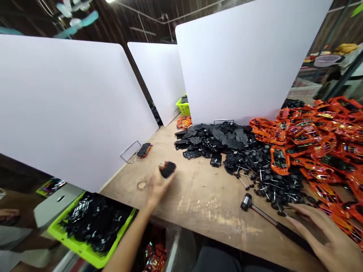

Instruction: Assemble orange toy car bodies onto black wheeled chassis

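My left hand (pixel 160 185) is raised over the plywood bench (pixel 204 200), shut on a small black toy-car chassis (pixel 168 169). My right hand (pixel 326 238) lies at the front right with its fingers apart, just beside the black handle of a small mallet (pixel 262 217). I cannot tell whether it touches the handle. Black wheels on metal axles (pixel 272 187) are heaped just beyond those fingers. Behind them sits a pile of black chassis parts (pixel 212 139), and a large heap of shiny orange toy-car bodies (pixel 317 145) fills the right side.
White divider panels (pixel 73 109) line the bench's far side. A wire stand (pixel 130 152) lies against one, next to a black-and-orange toy car (pixel 144 149). A green tray of black parts (pixel 93 226) sits below the bench's left edge, and a bin with orange pieces (pixel 155 257) stands below its front.
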`<state>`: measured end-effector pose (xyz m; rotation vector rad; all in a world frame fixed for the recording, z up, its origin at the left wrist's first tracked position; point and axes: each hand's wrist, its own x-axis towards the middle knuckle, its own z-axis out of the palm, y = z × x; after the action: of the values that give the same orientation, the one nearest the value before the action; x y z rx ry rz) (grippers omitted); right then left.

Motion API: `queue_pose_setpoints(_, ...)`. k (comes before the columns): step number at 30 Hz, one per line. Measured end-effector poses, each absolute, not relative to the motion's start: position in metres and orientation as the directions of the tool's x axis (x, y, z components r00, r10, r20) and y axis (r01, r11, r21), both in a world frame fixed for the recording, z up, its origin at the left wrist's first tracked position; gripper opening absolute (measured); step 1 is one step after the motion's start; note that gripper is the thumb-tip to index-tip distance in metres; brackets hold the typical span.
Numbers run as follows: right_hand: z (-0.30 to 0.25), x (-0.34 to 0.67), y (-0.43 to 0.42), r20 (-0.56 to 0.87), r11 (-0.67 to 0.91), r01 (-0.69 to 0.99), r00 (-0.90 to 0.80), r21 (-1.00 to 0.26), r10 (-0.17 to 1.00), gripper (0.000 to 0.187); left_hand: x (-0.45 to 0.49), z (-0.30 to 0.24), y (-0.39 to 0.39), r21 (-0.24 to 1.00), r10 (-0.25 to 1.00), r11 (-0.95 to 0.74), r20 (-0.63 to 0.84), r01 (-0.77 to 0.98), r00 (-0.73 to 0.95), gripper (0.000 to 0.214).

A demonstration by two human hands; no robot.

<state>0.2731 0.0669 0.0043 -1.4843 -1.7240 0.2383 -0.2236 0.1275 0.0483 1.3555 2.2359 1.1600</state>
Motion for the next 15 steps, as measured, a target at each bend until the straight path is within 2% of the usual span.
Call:
queue_pose_setpoints(2, 0.006, 0.278, 0.07, 0.449, 0.257, 0.761, 0.051, -0.596, 0.892, 0.054, -0.265, 0.063, 0.156, 0.694, 0.767, 0.267, 0.267, 0.668, -0.584, 0.056)
queue_pose_setpoints(3, 0.008, 0.278, 0.072, 0.448, 0.234, 0.777, 0.069, -0.585, 0.891, 0.055, -0.276, 0.067, 0.17, 0.609, 0.708, 0.318, 0.358, 0.727, -0.609, 0.055)
queue_pose_setpoints(5, 0.013, 0.271, 0.076, 0.445, 0.208, 0.796, 0.084, -0.568, 0.892, 0.053, -0.278, 0.066, 0.195, 0.517, 0.706, 0.274, 0.464, 0.811, -0.534, 0.045)
queue_pose_setpoints(9, 0.017, 0.243, 0.089, 0.48, 0.298, 0.786, -0.002, -0.541, 0.877, 0.037, -0.223, 0.046, 0.228, 0.51, 0.91, -0.024, 0.368, 0.86, -0.192, 0.028)
queue_pose_setpoints(10, 0.018, 0.233, 0.095, 0.493, 0.338, 0.773, -0.038, -0.537, 0.869, 0.034, -0.206, 0.042, 0.233, 0.517, 0.922, -0.042, 0.351, 0.855, -0.167, 0.03)
queue_pose_setpoints(15, 0.03, 0.169, 0.137, 0.51, 0.517, 0.716, -0.259, -0.469, 0.82, 0.023, -0.137, 0.035, 0.242, 0.547, 0.902, 0.037, 0.342, 0.836, -0.264, 0.036)
